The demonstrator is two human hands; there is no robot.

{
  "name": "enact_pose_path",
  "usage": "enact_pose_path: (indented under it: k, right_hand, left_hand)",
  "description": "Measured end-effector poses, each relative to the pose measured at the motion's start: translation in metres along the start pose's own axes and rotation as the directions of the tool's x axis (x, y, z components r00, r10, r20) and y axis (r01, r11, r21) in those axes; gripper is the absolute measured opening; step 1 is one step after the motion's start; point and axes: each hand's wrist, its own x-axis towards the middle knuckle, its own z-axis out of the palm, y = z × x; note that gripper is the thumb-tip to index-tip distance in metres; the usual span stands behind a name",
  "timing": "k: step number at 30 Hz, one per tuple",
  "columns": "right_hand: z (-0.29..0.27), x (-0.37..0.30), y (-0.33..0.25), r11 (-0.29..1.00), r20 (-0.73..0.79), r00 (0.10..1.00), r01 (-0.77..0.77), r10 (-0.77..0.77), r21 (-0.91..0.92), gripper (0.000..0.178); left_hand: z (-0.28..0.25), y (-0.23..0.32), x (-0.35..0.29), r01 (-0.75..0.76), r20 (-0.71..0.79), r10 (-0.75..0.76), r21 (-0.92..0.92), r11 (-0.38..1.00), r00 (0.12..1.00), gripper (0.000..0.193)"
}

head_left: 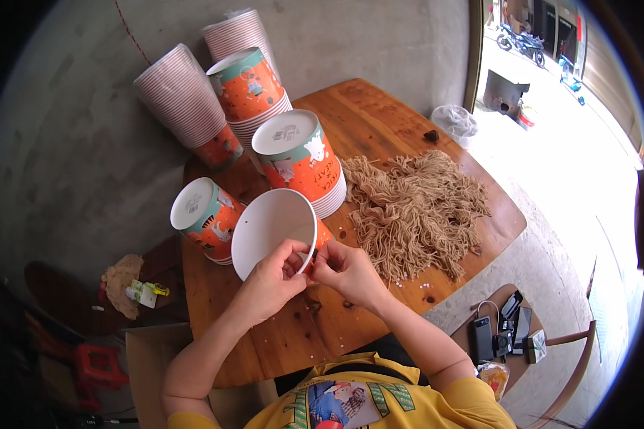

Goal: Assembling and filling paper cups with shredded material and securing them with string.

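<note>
A white-lined paper bucket (270,223) with an orange outside tilts on the wooden table, its mouth toward me. My left hand (272,280) grips its near right rim, fingers reaching over the edge. Right beside it, my right hand (342,270) is closed in a pinch at the same rim. A small dark bit shows by its fingertips, too small to name. To the right lies a heap of tan twisted cords (416,214). Behind the bucket stands an upside-down stack of orange and teal buckets (297,157), and a shorter stack (200,207) is to its left.
Tall plastic-wrapped bucket stacks (179,96) lean near the grey wall. Small white bits are scattered on the wooden table (365,107). At the right, a chair (472,332) bears phones and small devices. A cardboard box (150,365) and red stool (96,368) stand lower left.
</note>
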Motion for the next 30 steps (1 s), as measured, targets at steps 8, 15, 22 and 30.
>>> enact_pose_path:
  k: [8, 15, 22, 30]
  right_hand:
    - [-0.003, 0.000, -0.002, 0.996, 0.070, 0.994, -0.091, 0.090, 0.005, 0.012]
    - [-0.004, -0.003, 0.010, 0.999, -0.074, 0.997, -0.005, 0.008, 0.046, 0.020]
    - [-0.009, -0.005, 0.002, 0.982, -0.034, 0.997, -0.056, 0.063, 0.181, 0.018]
    - [-0.028, -0.004, -0.005, 0.988, -0.008, 0.988, -0.153, 0.153, -0.005, 0.013]
  left_hand:
    - [0.002, 0.001, -0.001, 0.026, 0.021, -0.026, 0.009, 1.000, 0.999, 0.035]
    - [0.006, 0.003, 0.004, 0.021, 0.084, -0.011, -0.119, 0.993, 0.996, 0.020]
    - [0.001, 0.000, 0.025, 0.070, 0.119, -0.069, -0.002, 0.998, 0.990, 0.013]
    - [0.009, -0.010, 0.039, -0.172, 0.055, 0.164, 0.352, 0.920, 0.985, 0.011]
